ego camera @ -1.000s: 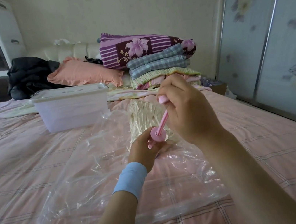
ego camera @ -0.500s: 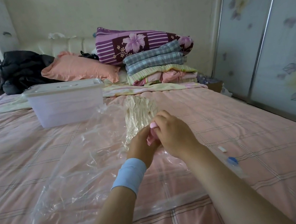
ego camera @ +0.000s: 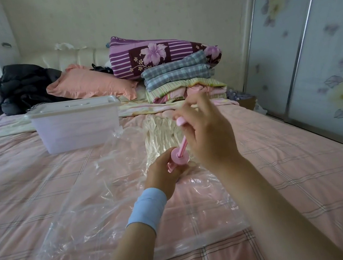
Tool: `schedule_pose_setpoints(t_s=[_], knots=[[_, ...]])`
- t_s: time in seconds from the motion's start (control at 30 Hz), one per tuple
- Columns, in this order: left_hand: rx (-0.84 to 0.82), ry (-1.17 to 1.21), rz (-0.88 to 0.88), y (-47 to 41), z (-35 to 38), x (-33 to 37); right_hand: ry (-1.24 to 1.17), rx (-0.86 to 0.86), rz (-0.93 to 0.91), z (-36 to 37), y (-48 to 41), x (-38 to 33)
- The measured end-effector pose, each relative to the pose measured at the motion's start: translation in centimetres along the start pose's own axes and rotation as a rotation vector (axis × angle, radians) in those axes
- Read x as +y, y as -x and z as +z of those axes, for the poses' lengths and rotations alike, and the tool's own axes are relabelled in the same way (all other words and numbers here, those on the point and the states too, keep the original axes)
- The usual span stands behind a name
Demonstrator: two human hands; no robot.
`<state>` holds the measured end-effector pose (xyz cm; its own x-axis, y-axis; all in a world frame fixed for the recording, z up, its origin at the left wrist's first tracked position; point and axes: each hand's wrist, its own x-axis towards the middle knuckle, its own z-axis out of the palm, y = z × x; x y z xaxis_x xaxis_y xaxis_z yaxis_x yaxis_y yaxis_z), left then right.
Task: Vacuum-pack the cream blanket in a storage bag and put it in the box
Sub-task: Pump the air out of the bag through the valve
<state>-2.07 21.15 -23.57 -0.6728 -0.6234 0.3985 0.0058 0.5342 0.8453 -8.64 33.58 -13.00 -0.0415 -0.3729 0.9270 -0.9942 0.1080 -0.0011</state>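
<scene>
The step in hand looks like pumping the air out. The small pink plastic hand pump stands tilted at the middle of the view, its foot hidden behind the left hand and presumably seated on the bag's valve. The left fingers are curled round the pump's barrel. The right hand has its fingers wrapped narrow round the plunger's handle, with the thin rod drawn well out of the barrel.

To do this well, I judge the left hand should press the barrel squarely down, so that no air leaks back. The right hand should pull and push along the line of the rod, since a sideways tug could bend it or rock the pump off its seat. Full strokes should serve better than short ones.

The cream ruched blanket lies inside the clear plastic storage bag, at 12 o'clock just beyond the hands, already wrinkled tight. The bag spreads slack over the pink checked bed toward 7 and 8 o'clock.

Counted: one pump, one bag, one blanket and two hands, with one pale blue wristband on the left wrist. One translucent plastic box sits at 10 o'clock, well apart from the hands, its one lid on.
</scene>
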Motion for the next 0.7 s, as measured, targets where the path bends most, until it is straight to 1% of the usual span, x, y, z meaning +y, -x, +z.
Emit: schedule_pose_setpoints(t_s=[0.1,0.13,0.17,0.2,0.4,0.53,0.6,0.7], knots=[[0.014,-0.031,-0.041,0.1,0.1,0.4,0.006,-0.311,0.12,3.1,3.7,1.2],[0.015,-0.046,-0.053,0.1,0.2,0.5,-0.022,-0.386,0.157,3.9,4.8,1.4],[0.017,-0.076,-0.054,0.2,0.2,0.6,-0.05,-0.422,0.175,4.6,5.6,1.5],[0.018,-0.099,-0.056,0.3,0.3,0.6,-0.064,-0.422,0.168,5.0,6.0,1.6],[0.021,0.014,-0.033,0.2,0.0,0.0,-0.097,-0.325,0.165,3.4,3.9,0.5],[0.055,0.029,-0.003,-0.2,-0.3,-0.4,-0.148,-0.136,0.076,0.1,-0.4,-0.5],[0.046,0.04,0.006,-0.4,-0.5,-0.7,-0.158,-0.045,0.062,-1.4,-2.1,-1.0],[0.029,0.034,0.014,-0.4,-0.6,-1.0,-0.188,0.037,0.045,-2.0,-2.5,-1.8]])
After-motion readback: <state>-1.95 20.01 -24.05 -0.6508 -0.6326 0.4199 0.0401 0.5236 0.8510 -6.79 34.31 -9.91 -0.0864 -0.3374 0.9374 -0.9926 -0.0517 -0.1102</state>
